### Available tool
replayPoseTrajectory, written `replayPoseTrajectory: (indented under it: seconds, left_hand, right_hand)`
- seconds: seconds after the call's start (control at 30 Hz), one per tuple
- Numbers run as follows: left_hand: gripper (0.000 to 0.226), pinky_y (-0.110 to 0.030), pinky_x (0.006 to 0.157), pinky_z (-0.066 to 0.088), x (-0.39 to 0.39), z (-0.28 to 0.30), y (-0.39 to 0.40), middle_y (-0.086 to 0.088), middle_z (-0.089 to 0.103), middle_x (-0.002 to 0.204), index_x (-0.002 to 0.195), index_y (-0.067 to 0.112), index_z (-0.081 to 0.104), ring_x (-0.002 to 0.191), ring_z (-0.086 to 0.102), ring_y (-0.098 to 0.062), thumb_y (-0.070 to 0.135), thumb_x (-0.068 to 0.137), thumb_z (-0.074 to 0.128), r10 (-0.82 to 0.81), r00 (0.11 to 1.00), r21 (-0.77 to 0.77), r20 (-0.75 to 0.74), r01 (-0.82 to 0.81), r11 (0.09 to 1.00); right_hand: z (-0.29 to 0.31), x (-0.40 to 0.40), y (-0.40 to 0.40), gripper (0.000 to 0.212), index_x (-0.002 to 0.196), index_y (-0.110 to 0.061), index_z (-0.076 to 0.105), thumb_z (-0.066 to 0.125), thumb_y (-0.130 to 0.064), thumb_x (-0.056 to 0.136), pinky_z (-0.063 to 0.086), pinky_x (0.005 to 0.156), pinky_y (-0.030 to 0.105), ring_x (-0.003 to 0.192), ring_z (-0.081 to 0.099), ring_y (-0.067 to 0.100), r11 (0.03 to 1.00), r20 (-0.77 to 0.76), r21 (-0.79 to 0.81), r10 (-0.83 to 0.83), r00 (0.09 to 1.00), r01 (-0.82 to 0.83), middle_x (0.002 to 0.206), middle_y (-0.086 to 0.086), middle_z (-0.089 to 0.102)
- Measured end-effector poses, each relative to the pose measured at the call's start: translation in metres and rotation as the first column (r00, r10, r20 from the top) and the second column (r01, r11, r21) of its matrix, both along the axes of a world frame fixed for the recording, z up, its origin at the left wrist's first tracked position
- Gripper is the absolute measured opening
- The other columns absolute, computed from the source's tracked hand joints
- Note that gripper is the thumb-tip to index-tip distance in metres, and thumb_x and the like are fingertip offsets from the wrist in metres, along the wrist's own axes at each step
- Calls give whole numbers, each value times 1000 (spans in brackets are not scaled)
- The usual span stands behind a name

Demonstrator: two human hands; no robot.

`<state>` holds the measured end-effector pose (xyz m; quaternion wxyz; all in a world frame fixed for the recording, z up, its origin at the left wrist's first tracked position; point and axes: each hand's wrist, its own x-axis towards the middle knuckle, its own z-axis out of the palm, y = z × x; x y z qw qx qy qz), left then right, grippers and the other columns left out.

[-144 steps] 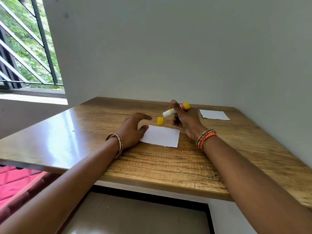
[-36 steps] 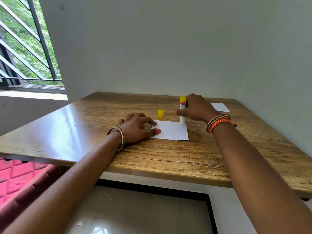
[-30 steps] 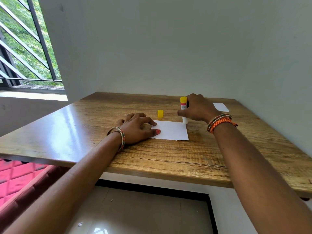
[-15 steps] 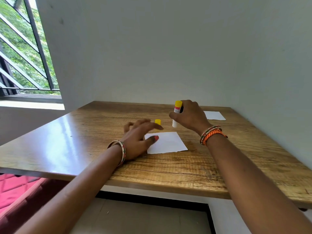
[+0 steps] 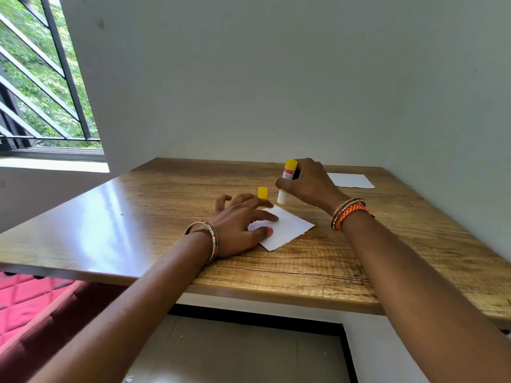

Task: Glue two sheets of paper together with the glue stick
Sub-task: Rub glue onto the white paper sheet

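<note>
A small white sheet of paper (image 5: 287,226) lies turned like a diamond on the wooden table (image 5: 166,205). My left hand (image 5: 240,225) rests on its left part, fingers spread and thumb pressing it down. My right hand (image 5: 309,183) grips the glue stick (image 5: 287,178) upright, its white open end pointing down just above the sheet's far corner. The yellow cap (image 5: 262,193) stands on the table beside the stick. A second white sheet (image 5: 351,180) lies flat at the far right of the table.
Grey walls close the table in at the back and on the right. A barred window (image 5: 41,92) is at the left. A red quilted surface (image 5: 25,302) shows below the table's left edge, and a tiled floor under its front edge.
The near sheet has turned from square-on to diamond-wise under my left hand. My right hand has lifted the glue stick off the sheet's far edge and moved it slightly left.
</note>
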<state>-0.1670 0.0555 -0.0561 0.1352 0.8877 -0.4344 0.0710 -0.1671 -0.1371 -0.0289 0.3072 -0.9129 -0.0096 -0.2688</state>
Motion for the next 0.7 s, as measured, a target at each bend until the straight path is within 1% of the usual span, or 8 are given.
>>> replayPoseTrajectory:
  seconds: [0.03,0.1,0.3,0.4,0.5,0.57,0.63,0.7]
  left_hand:
    - [39,-47,110,0,1,-1,0,15,38,143,127,42,47,138,17,-9,47,90,39,5,1000,18,-24,-4,1000]
    - [38,-48,110,-1,1,-1,0,15,41,142,127,43,46,137,22,-9,47,90,41,18,999,16,-48,-17,1000]
    - [40,-50,110,2,1,0,-1,15,41,143,127,43,47,136,26,-11,50,88,40,34,997,15,-67,-33,999]
    - [39,-51,110,3,0,1,0,15,41,143,127,42,47,135,27,-12,47,89,41,28,997,13,-77,-27,1000]
    - [37,-49,110,2,1,1,-1,14,40,144,128,41,46,136,24,-12,44,90,41,30,996,12,-82,-29,1000]
    - [38,-48,110,-1,1,1,-2,14,39,144,128,41,45,136,25,-12,43,91,41,34,995,11,-95,-34,999]
    - [37,-49,110,-2,2,0,-2,15,40,143,128,41,45,134,30,-11,43,91,41,30,993,3,-111,-29,1000]
    - [37,-49,110,-2,3,-1,-2,16,41,142,127,41,45,133,33,-10,43,91,40,28,993,1,-118,-28,1000]
  right_hand:
    - [0,0,1,17,71,-20,55,70,-27,77,34,52,22,58,50,7,1000,10,-6,10,1000,-10,61,-9,52]
    - [-1,-1,4,18,73,-19,55,70,-28,77,31,50,20,55,47,3,999,29,-44,10,1000,-9,60,-11,51]
    - [-3,-3,7,23,78,-18,56,69,-36,81,27,49,18,56,44,1,987,15,-158,14,1000,-11,66,-6,52]
    - [-2,-3,7,24,79,-17,58,68,-39,82,28,49,19,59,47,7,983,2,-182,10,1000,-10,67,-6,53]
    - [-4,-2,8,29,86,-11,64,68,-39,82,32,51,20,67,52,13,981,-12,-193,19,1000,-21,73,-1,58]
    - [-5,-1,8,27,84,-13,62,69,-39,81,31,52,20,66,52,13,981,-12,-191,19,1000,-20,73,-2,58]
    - [-5,0,7,25,80,-16,58,69,-39,81,30,51,19,63,49,10,983,-13,-185,7,1000,-9,68,-5,55]
    - [-5,1,6,27,82,-14,60,69,-39,80,33,53,20,64,51,12,984,-27,-180,-14,1000,9,69,-3,56]
